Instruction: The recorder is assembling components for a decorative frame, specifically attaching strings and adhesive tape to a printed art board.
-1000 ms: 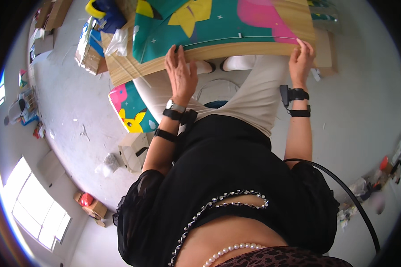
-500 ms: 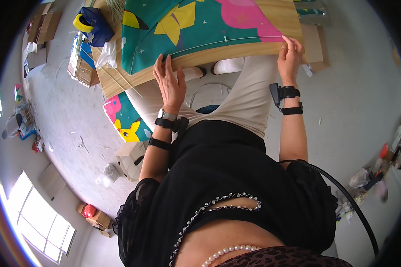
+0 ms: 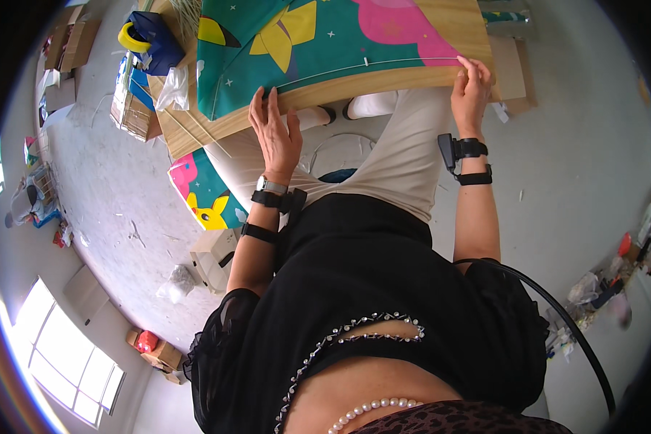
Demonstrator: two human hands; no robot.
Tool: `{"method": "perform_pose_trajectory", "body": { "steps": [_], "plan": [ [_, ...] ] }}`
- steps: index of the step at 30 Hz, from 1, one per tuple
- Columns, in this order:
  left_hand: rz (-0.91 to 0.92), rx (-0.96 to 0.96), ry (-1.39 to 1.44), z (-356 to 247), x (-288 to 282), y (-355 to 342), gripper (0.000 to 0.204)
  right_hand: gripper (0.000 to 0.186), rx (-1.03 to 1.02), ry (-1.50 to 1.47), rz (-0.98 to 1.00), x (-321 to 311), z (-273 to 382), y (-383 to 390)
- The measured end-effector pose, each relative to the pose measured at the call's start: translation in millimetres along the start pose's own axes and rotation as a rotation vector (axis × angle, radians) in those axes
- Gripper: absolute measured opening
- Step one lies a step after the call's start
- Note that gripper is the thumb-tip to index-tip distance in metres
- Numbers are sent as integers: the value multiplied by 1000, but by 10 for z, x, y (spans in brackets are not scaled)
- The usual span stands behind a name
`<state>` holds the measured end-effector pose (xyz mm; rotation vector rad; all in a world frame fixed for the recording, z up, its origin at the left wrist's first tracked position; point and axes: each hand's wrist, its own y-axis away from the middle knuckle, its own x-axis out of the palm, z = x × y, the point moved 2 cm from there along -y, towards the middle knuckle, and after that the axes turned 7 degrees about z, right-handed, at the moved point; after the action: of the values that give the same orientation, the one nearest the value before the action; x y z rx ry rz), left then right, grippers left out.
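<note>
A green printed sheet with pink and yellow shapes lies on the wooden table in front of me. Along its near edge runs a thin, slightly bowed white rod, with a small white clip partway along. My left hand has its fingers stretched apart, fingertips resting at the rod's left end beside a small black tip. At the far right corner of the sheet, my right hand has bent fingers closed around the rod's right end; the exact grip is partly hidden.
On the table's left are a blue holder with a yellow ring, a clear plastic bag and loose thin sticks. Another printed sheet hangs by my left leg. A cardboard box stands beyond the table's right edge.
Both hands stay nearly in place. The sheet and rod show barely any shift.
</note>
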<state>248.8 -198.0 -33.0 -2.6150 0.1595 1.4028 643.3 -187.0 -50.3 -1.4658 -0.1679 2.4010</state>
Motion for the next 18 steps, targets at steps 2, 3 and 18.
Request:
{"method": "perform_pose_trajectory", "body": {
  "steps": [2,3,18],
  "plan": [
    [1,2,-7,5,1,1,53,36,-6,-20,-2,3,-1,1],
    [0,-1,4,8,1,3,53,36,-6,-21,-2,5,1,2],
    [5,-28,43,31,-7,26,55,36,-26,-1,-14,35,-29,12]
  ]
}}
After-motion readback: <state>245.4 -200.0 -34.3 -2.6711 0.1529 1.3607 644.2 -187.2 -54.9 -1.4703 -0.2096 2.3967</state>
